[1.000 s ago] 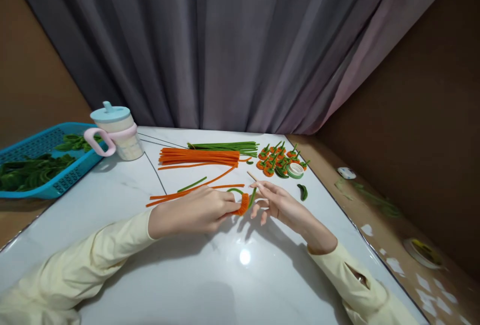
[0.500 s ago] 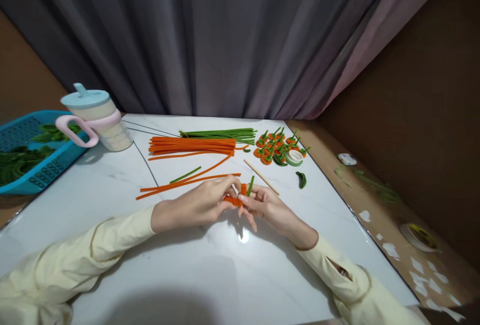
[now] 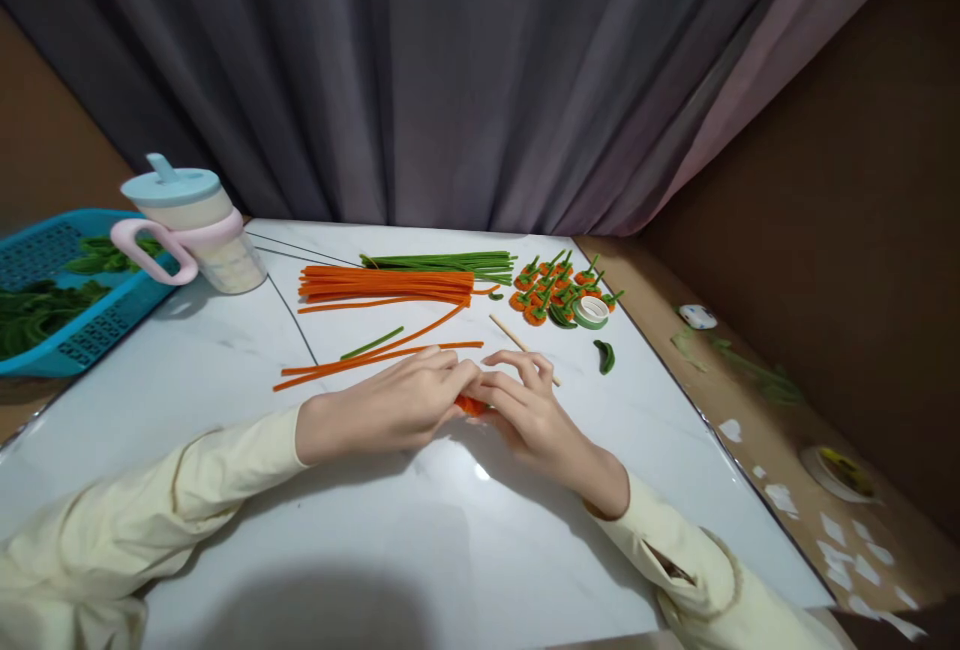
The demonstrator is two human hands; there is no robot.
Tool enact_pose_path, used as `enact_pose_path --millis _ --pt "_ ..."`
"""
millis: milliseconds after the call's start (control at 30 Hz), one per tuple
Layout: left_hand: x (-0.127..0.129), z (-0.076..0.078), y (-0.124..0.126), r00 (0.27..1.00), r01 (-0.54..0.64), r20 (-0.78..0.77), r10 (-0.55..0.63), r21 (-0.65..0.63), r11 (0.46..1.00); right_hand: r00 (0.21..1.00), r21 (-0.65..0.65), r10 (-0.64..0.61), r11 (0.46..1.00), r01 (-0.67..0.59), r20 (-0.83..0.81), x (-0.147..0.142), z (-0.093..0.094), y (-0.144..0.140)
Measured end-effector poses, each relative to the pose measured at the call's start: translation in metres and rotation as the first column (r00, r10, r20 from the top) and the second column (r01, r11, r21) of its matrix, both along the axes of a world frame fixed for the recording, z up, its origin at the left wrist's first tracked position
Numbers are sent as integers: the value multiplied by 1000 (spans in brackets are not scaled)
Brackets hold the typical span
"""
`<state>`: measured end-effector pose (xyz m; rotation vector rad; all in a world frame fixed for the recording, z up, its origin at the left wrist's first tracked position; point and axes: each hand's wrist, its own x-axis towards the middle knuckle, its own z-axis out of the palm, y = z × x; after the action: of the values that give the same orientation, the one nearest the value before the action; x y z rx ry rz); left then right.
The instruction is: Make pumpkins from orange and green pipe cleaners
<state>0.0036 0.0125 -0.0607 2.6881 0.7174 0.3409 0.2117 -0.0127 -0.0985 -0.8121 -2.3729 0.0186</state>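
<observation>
Between my two hands sits a small orange pipe cleaner piece (image 3: 472, 406), mostly covered by fingers. My left hand (image 3: 409, 392) is closed on it from the left. From the right, my right hand (image 3: 531, 408) pinches the same piece, its upper fingers bent over the top. Just beyond my left hand lie loose orange pipe cleaners (image 3: 330, 367) and a short green pipe cleaner (image 3: 373, 343). A thin wooden stick (image 3: 514, 335) lies behind my right hand, partly hidden by its fingers.
Farther back are an orange pipe cleaner bundle (image 3: 382, 284), a green bundle (image 3: 442, 264), several finished orange-and-green pieces (image 3: 536, 312), a tape roll (image 3: 591, 311) and a curled green piece (image 3: 604, 357). At left stand a lidded cup (image 3: 225, 265) and a blue basket (image 3: 82, 340).
My right hand has turned over, back upward, with its fingers now over the orange piece. The green stem that stuck up beside it is now hidden. My hands are closer together.
</observation>
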Motion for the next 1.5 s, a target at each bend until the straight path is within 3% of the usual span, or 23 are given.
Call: enact_pose_path --millis 267,567,1033,1167,1300,1400,1500 --pt "-1 3 1 999 53 2 -53 -55 997 998 122 -46 991 52 -49 -7 -9 -4" --pt "2 4 -1 998 62 25 -62 -17 998 991 264 -111 956 128 -78 -13 -14 -9" --pt "3 1 -6 998 56 27 -56 5 998 994 282 -93 954 105 -56 -16 -15 -11" --pt "-1 1 -3 995 101 -7 -101 66 993 997 201 -71 977 76 -29 -11 -11 -6" --pt "-1 2 -2 986 163 -65 -153 208 964 1000 10 9 1000 -9 26 -5 -4 -2" --pt "1 2 -3 981 191 -100 -167 319 928 995 -123 85 989 -78 49 0 -1 -1" --pt "2 1 -2 979 197 -130 -158 393 898 995 -168 103 980 -102 -2 3 -1 -1"
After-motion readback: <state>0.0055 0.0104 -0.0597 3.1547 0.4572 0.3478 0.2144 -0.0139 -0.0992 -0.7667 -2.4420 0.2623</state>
